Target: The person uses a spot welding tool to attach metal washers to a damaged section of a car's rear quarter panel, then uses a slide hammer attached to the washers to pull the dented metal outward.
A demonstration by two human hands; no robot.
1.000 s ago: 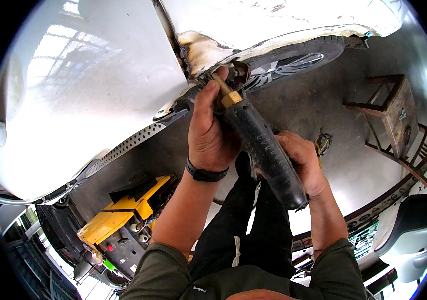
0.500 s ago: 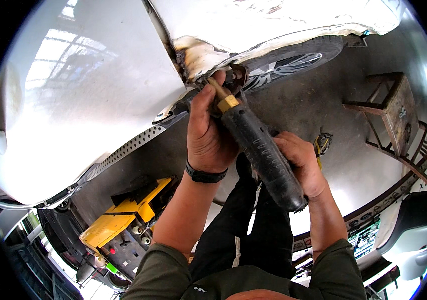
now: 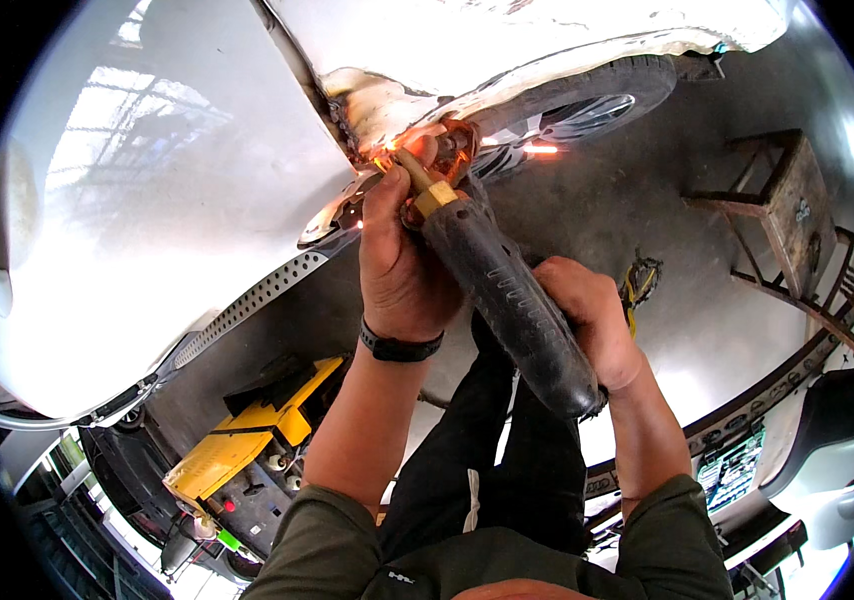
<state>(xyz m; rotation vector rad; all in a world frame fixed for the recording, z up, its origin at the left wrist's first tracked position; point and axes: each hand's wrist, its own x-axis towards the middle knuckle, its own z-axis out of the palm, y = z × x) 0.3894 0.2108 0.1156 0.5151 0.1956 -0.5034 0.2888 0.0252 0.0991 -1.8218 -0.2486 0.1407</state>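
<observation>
A black spot-welding gun (image 3: 512, 300) with a brass nut (image 3: 436, 198) and a copper-coloured tip points up and left at a white car. Around its front end my left hand (image 3: 402, 285) is closed, with the thumb and a fingertip on either side of the tip; its other fingers are hidden. My right hand (image 3: 592, 315) grips the gun's handle, which is mostly hidden behind the barrel. The tip meets the scorched lower corner of the white body panel (image 3: 382, 105), beside the door gap. Orange sparks (image 3: 459, 160) glow there, and one bright streak flies off rightward.
Right of the gun is the car's wheel (image 3: 587, 110); on the left, the white door (image 3: 167, 210) has a perforated running board (image 3: 252, 300) below. A yellow machine (image 3: 252, 430) stands at lower left. A wooden stool (image 3: 792, 215) and a chair are at right. Yellow-black cable (image 3: 639, 285) lies on the floor.
Sparks and an orange glow have appeared at the tip. The gun and both hands have shifted slightly left and up in the picture; my grip looks the same.
</observation>
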